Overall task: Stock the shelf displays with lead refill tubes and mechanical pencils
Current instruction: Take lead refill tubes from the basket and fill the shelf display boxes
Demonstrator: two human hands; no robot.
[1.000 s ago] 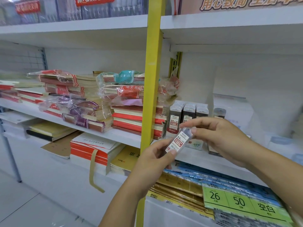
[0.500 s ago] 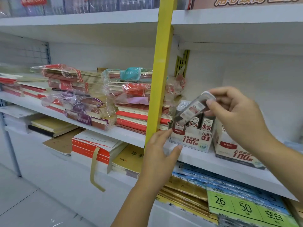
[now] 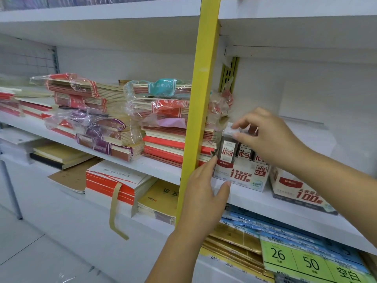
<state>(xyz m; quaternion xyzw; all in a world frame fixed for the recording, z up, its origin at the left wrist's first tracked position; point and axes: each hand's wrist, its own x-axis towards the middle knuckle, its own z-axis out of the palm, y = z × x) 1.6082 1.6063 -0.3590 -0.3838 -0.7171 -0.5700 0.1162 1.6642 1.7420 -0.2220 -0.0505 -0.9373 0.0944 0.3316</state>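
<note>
A white and red display box (image 3: 241, 176) of lead refill tubes stands on the white shelf (image 3: 255, 203), just right of the yellow upright. My right hand (image 3: 263, 135) pinches the cap of a lead refill tube (image 3: 227, 148) standing upright in the box's front left slot. More tubes (image 3: 244, 151) stand beside it in the box. My left hand (image 3: 206, 188) touches the box's left front corner with straight fingers. A second, similar display box (image 3: 299, 190) sits to the right, partly hidden by my right forearm.
A yellow upright post (image 3: 199, 111) divides the shelving. Stacks of wrapped exercise books (image 3: 163, 127) fill the shelf left of it. Notebooks (image 3: 114, 180) lie on the lower shelf, with green price cards (image 3: 310, 262) and blue and gold packs at lower right.
My right hand carried the tube from in front of the shelf up and then down into the box's front left slot. My left hand let go of the tube and moved to the box's corner.
</note>
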